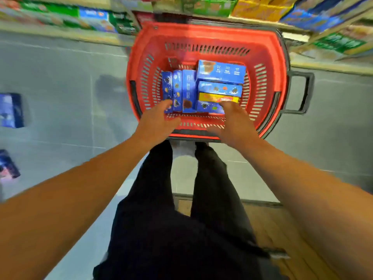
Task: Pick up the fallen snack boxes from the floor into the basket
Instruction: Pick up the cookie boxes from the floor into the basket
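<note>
Fingers of both hands reach over near rim of red slotted plastic basket [203, 40]. Left hand [156, 123]: fingers loosely spread, tips at the upright blue snack boxes [178, 90]. Right hand [232, 120]: tips on flat-stacked blue and yellow boxes [220, 90]; grip cannot be told, blurred. Two blue boxes [10, 110] lie on grey floor [60, 87], far left.

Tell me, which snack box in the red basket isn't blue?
The yellow cardboard box, lying between blue boxes by the right hand. Every other box in the red plastic basket is blue.
</note>
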Demonstrator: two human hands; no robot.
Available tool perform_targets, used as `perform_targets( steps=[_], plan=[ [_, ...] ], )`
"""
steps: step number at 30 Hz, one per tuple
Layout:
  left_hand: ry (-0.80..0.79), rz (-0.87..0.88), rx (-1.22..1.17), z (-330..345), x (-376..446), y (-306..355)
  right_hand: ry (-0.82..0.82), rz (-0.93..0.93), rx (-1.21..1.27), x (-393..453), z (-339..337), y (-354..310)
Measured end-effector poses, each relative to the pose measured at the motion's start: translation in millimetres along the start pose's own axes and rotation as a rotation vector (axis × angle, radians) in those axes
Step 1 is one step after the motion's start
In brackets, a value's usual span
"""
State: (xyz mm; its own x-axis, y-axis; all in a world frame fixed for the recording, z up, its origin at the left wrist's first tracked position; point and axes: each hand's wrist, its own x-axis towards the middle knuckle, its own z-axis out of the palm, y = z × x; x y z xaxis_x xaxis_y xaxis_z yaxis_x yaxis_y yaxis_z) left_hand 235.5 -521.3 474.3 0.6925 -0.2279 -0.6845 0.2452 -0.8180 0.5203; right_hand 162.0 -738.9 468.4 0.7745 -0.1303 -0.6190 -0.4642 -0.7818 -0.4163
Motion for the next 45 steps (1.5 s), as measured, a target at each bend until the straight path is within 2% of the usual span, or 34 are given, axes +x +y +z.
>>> perform_targets(
  steps=[3,6,10,16,22,30,37,45],
  plan=[
    [0.089,-0.020,0.005,-31,-70,7,0.014,-0.150,-0.018,-30,-27,-45],
    [0.164,-0.042,-0.042,-40,-118,12,-0.001,-0.200,-0.029,-47,-42,-70],
    [0.346,-0.142,-0.154,-46,-184,5,-0.003,-0.418,-0.064,-71,-56,-107],
    [0.549,-0.284,-0.245,-52,-248,-21,-0.096,-0.718,-0.394,-96,-49,-179],
    [0.827,-0.410,-0.372,-71,-315,-81,-0.198,-1.038,-0.673,-124,8,-275],
    [1.093,-0.647,-0.534,-91,-403,-193,-0.305,-1.361,-0.854,-197,113,-419],
    [1.170,-0.805,-0.618,-105,-459,-267,-0.368,-1.511,-0.953,-248,188,-498],
    [1.237,-1.003,-0.716,-140,-490,-340,-0.500,-1.644,-1.079,-266,280,-595]
  ],
)
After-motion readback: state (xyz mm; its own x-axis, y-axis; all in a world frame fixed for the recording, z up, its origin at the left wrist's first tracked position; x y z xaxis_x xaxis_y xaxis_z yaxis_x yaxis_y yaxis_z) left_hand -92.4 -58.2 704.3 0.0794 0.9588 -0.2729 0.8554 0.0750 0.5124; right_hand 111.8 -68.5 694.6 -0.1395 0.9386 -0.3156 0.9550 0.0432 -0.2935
